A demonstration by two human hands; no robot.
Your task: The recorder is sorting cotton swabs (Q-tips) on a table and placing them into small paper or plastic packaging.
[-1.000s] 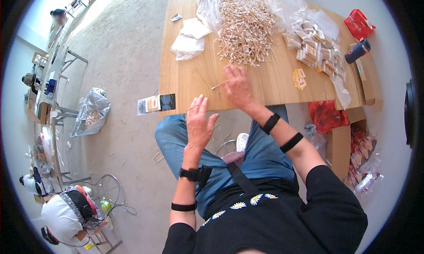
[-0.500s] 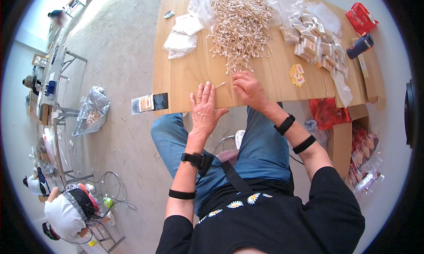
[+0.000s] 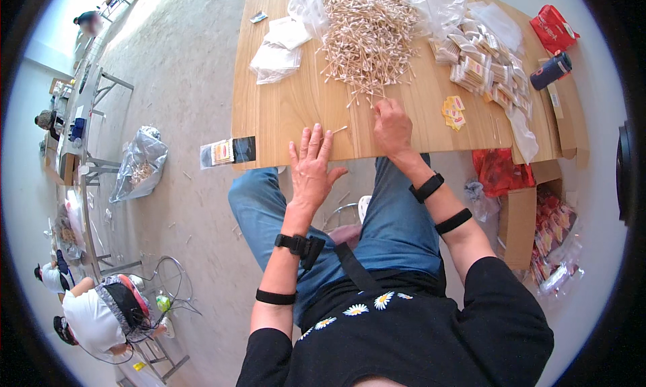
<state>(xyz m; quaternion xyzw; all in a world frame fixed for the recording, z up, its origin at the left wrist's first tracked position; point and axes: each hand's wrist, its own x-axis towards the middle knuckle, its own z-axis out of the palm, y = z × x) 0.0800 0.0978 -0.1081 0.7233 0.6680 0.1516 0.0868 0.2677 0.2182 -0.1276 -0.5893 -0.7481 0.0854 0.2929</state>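
My left hand (image 3: pixel 311 168) lies flat at the table's near edge, fingers stretched out. A single cotton swab (image 3: pixel 340 129) lies just right of its fingertips. Closed, with its fingertips pinched together, my right hand (image 3: pixel 393 128) is at the near tip of a large heap of cotton swabs (image 3: pixel 369 30). Loose swabs lie by those fingertips; whether one is between them I cannot make out. Left of my left hand, a small clear packet of swabs (image 3: pixel 222 152) overhangs the table's edge beside a black patch (image 3: pixel 244 149).
Clear empty bags (image 3: pixel 277 54) lie left of the heap, filled swab packets (image 3: pixel 481 67) to its right. Yellow labels (image 3: pixel 453 112), a dark bottle (image 3: pixel 552 69) and a red pouch (image 3: pixel 553 29) are further right. A lined bin (image 3: pixel 140 165) stands on the floor; people sit at left.
My right hand has moved right and slightly away from me, reaching the heap's near tip. My left hand stays flat in nearly the same place.
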